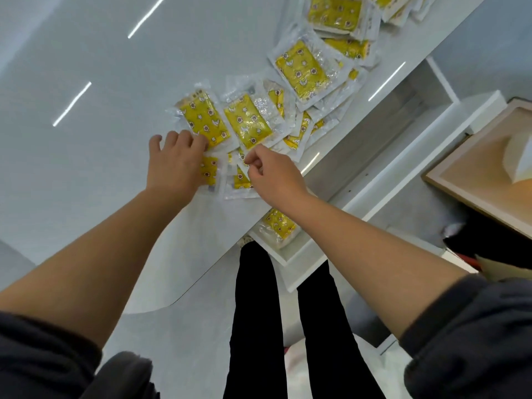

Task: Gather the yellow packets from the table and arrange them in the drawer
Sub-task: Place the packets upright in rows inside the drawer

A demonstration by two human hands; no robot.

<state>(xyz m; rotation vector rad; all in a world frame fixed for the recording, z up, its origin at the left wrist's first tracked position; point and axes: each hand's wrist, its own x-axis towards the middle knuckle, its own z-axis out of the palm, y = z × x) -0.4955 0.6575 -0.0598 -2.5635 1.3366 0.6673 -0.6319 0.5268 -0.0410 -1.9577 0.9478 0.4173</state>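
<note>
**Both hands down among the yellow packets**

White and glossy, the table (86, 67) reflects ceiling lights while we lean over its edge, and the open drawer (290, 254) sits below our right forearm, nearer our body than either hand. One packet in the drawer (280, 224) already lies there — the rest are not yet gathered.

Our left hand (175, 165) rests palm down, fingers curled onto the near edge of the left packet (205, 122); whether it actually grips the wrapper we cannot tell. Our right hand (273, 175) is loosely closed, thumb and forefinger pinched at the clear wrapper edge of the middle packet (247, 120), or of a sheet just under it.

Both packets lie just beyond our fingertips, long axes running away from us and tilted slightly towards the left hand's side. More packets (302, 70) trail off beyond the right hand, well apart from it.

We judge that the right hand, being nearer the drawer, is better placed to carry a packet back.
</note>
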